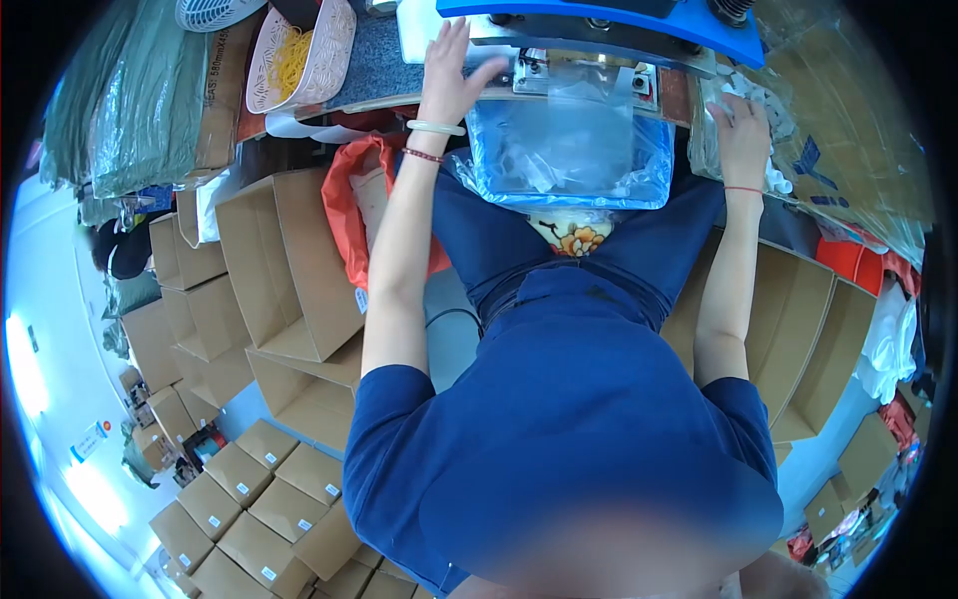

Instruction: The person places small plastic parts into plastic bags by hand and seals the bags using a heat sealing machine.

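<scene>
My left hand (454, 80) is at the bench beside the blue machine (619, 25), fingers spread and holding nothing. My right hand (742, 130) reaches over a clear plastic bag (707, 145) with small white pieces (773, 115), its fingers apart; whether the fingertips touch the pieces is unclear. Between the hands, a clear plastic sheet (589, 120) hangs from the metal plate (644, 85) under the machine. Below it, a blue-lined tray (569, 195) with clear plastic inside rests at my lap.
A white basket (334, 55) with yellow bands (289, 62) stands on the bench at left. Open cardboard boxes (299, 260) flank me on both sides. A red bag (349, 210) hangs by my left arm. Closed boxes (269, 509) are stacked behind; another person (128, 250) is at far left.
</scene>
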Available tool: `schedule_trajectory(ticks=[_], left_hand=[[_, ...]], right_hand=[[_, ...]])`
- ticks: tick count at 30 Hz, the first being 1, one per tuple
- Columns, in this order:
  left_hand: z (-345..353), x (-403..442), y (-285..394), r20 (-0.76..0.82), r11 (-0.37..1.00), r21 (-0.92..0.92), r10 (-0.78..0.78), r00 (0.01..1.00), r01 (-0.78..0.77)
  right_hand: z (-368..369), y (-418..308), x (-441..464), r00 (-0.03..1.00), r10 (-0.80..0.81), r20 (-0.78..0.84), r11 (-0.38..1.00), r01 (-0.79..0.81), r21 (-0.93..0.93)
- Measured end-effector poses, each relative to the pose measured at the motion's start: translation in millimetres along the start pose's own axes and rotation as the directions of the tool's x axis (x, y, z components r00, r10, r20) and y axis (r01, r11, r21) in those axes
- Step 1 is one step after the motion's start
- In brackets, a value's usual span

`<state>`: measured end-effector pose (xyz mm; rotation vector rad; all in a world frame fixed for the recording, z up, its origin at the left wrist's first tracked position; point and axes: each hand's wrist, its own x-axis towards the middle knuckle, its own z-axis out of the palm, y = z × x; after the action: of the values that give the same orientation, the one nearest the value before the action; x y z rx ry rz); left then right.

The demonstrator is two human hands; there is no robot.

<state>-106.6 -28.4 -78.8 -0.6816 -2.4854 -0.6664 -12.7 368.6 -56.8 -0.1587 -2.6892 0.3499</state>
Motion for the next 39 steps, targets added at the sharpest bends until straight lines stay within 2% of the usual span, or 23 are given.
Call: schedule_trajectory(ticks=[1,2,3,4,7,10,12,15,17,22,24,26,27,28,29,30,31,33,34,35,36,37,39], left_hand=[[4.2,-15.9,-12.0,0.148,1.0,-0.029,0.013,0.989,-0.008],[7.2,-25.7,-18.3,0.291,0.998,-0.059,0.029,0.956,-0.012],[-5.1,-35.0,-5.7,0.213,0.987,0.079,0.12,0.97,-0.139],[-6.4,-41.8,-7.5,0.137,0.997,0.035,0.06,0.989,-0.066],[-22.4,-46.9,8.6,-0.006,1.0,-0.008,-0.017,1.0,0.017],[-48.5,-41.7,49.3,0.184,0.831,-0.276,-0.448,0.875,0.483],[-58.2,-36.6,71.0,0.234,0.792,-0.366,-0.43,0.872,0.488],[-71.4,-31.4,98.3,0.359,0.705,-0.455,-0.414,0.837,0.544],[-77.7,-24.4,112.8,0.484,0.589,-0.529,-0.382,0.787,0.611],[-79.6,-21.3,121.0,0.553,0.618,-0.551,-0.232,0.8,0.561],[-68.0,-21.4,113.3,0.764,0.336,-0.582,-0.084,0.639,0.74],[-53.0,-23.2,108.4,0.813,0.256,-0.564,0.007,0.582,0.785],[-42.3,-26.8,106.3,0.863,0.088,-0.505,0.021,0.505,0.859],[-30.7,-30.3,104.1,0.904,-0.082,-0.42,0.05,0.424,0.904],[-15.9,-31.0,100.4,0.907,-0.23,-0.396,0.054,0.418,0.889],[-4.0,-26.9,98.7,0.892,-0.311,-0.429,0.005,0.453,0.848],[5.6,-22.3,97.6,0.875,-0.392,-0.46,-0.048,0.481,0.797],[18.4,-11.5,93.8,0.862,-0.422,-0.484,-0.077,0.502,0.766],[21.1,-3.6,93.9,0.87,-0.486,-0.461,-0.083,0.486,0.742],[22.0,3.2,93.9,0.878,-0.545,-0.438,-0.088,0.47,0.715],[15.7,8.4,96.0,0.893,-0.478,-0.435,-0.124,0.432,0.763],[17.5,4.3,95.5,0.895,-0.473,-0.432,-0.122,0.428,0.768],[21.1,-1.1,91.8,0.861,-0.408,-0.499,-0.13,0.492,0.764]], right_hand=[[-13.4,-13.1,0.5,1.0,-0.003,-0.002,1.0,0.003,0.001],[-29.7,-26.9,-0.9,0.993,0.116,-0.004,0.985,-0.114,0.128],[-42.4,-37.2,-0.9,0.973,0.232,0.005,0.94,-0.226,0.256],[-50.5,-42.9,-0.5,0.972,0.235,-0.006,0.938,-0.226,0.262],[-65.9,-65.5,-16.5,0.992,0.077,0.096,0.833,-0.117,0.541],[-53.4,-108.3,-41.9,0.98,-0.133,0.148,0.644,-0.028,0.765],[-51.1,-132.0,-50.8,0.93,-0.165,0.328,0.598,-0.17,0.783],[-79.3,-149.5,-27.6,0.968,-0.17,0.182,0.502,-0.074,0.862],[-92.4,-154.1,-18.9,0.978,-0.194,0.074,0.528,0.04,0.848],[-86.6,-138.5,0.8,0.846,-0.512,0.147,0.68,0.294,0.672],[-84.1,-131.3,7.1,0.805,-0.555,0.209,0.691,0.307,0.654],[-71.8,-124.9,11.6,0.701,-0.621,0.352,0.677,0.252,0.692],[-57.4,-118.7,13.2,0.702,-0.621,0.35,0.679,0.257,0.688],[-40.3,-112.2,13.3,0.794,-0.473,0.383,0.709,0.084,0.7],[-29.3,-105.0,12.5,0.852,-0.309,0.422,0.703,-0.094,0.705],[-37.6,-102.7,15.6,0.9,-0.202,0.387,0.824,-0.057,0.564],[-37.2,-95.1,15.5,0.897,-0.204,0.392,0.826,-0.057,0.561],[-36.9,-69.1,13.7,0.985,-0.167,0.054,0.984,0.162,0.078],[-30.7,-55.0,17.0,0.984,-0.168,0.052,0.984,0.164,0.073],[-17.4,-40.3,21.2,0.995,-0.09,0.036,0.992,0.093,-0.09],[-3.5,-26.9,22.4,1.0,-0.011,0.01,0.969,0.013,-0.246],[11.3,-13.2,20.8,1.0,-0.004,0.01,0.97,0.006,-0.244],[30.9,-1.8,27.0,0.998,-0.054,0.044,0.937,0.066,-0.342]])
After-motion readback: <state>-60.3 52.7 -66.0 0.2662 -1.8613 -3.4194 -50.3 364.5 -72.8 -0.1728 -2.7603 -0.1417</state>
